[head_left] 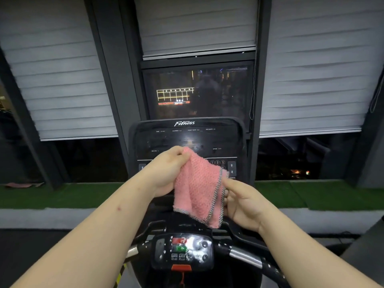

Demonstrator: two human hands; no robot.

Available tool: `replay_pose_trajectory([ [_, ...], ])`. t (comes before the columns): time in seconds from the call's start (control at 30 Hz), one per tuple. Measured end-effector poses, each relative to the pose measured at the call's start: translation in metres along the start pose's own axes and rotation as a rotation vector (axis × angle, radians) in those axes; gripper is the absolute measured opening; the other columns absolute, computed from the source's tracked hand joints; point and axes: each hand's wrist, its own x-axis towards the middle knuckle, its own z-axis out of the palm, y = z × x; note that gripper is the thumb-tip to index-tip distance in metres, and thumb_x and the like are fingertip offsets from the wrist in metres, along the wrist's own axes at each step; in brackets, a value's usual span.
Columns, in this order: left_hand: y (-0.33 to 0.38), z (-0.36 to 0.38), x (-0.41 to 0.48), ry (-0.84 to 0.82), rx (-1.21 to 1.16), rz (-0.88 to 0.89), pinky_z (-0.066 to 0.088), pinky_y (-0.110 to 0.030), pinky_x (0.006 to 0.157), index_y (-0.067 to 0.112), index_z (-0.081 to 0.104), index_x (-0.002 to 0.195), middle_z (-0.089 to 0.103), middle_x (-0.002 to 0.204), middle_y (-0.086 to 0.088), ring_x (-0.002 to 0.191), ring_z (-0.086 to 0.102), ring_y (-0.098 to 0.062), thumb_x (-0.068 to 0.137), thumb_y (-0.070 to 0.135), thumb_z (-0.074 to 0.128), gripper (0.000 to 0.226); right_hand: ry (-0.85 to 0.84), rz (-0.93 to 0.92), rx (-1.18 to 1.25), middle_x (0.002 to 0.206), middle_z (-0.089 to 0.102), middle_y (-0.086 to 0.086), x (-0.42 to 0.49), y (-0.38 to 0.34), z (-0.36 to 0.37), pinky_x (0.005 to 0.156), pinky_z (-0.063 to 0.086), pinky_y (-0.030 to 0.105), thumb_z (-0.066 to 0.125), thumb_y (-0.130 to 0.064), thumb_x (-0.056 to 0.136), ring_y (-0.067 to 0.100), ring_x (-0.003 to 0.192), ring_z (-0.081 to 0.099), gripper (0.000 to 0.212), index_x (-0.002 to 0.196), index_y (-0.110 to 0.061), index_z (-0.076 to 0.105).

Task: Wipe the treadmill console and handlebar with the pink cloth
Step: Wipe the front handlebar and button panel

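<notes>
A pink textured cloth [197,190] with a grey checked border hangs in the air in front of the black treadmill console [187,138]. My left hand [166,169] pinches its top corner near the console's dark display. My right hand [243,206] grips the cloth's right edge lower down. The cloth does not visibly touch the console. Below my hands lies the handlebar [245,256] with silver grip sections, and between its two sides sits a small control panel [182,250] with red and green buttons.
Behind the console are dark windows [197,92] with grey blinds [58,75] partly lowered. A strip of green turf [311,196] runs along the window base. An orange safety clip [181,267] hangs under the control panel.
</notes>
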Motion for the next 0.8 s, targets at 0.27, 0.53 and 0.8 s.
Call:
replay_pose_trajectory([
  [0.27, -0.019, -0.019, -0.015, -0.207, -0.01, 0.111, 0.061, -0.044, 0.08, 0.021, 0.058, 0.137, 0.073, 0.113, -0.023, 0.104, 0.071, -0.038, 0.098, -0.012, 0.056, 0.051, 0.109, -0.093, -0.235, 0.12, 0.074, 0.015, 0.002, -0.025, -0.01, 0.093, 0.058, 0.045, 0.052, -0.003, 0.104, 0.03, 0.111, 0.071, 0.03, 0.117, -0.016, 0.076],
  [0.53, -0.044, -0.013, -0.024, 0.011, 0.049, 0.269, 0.061, -0.035, 0.077, 0.002, 0.072, 0.067, 0.077, 0.106, -0.017, 0.099, 0.074, -0.031, 0.088, -0.03, 0.04, 0.05, 0.101, -0.192, -0.471, 0.105, 0.079, 0.012, -0.009, -0.031, -0.02, 0.087, 0.061, 0.038, 0.047, 0.009, 0.104, 0.028, 0.104, 0.075, 0.048, 0.095, -0.019, 0.085],
  [0.8, -0.052, -0.014, -0.034, 0.109, 0.229, 0.355, 0.057, -0.03, 0.079, 0.005, 0.071, 0.053, 0.079, 0.102, -0.008, 0.102, 0.073, -0.026, 0.064, -0.031, 0.032, 0.055, -0.003, -0.603, -1.075, 0.103, 0.07, -0.017, -0.03, -0.045, -0.008, 0.085, 0.052, 0.021, 0.046, 0.006, 0.065, 0.011, 0.104, 0.066, 0.053, 0.072, -0.036, 0.076],
])
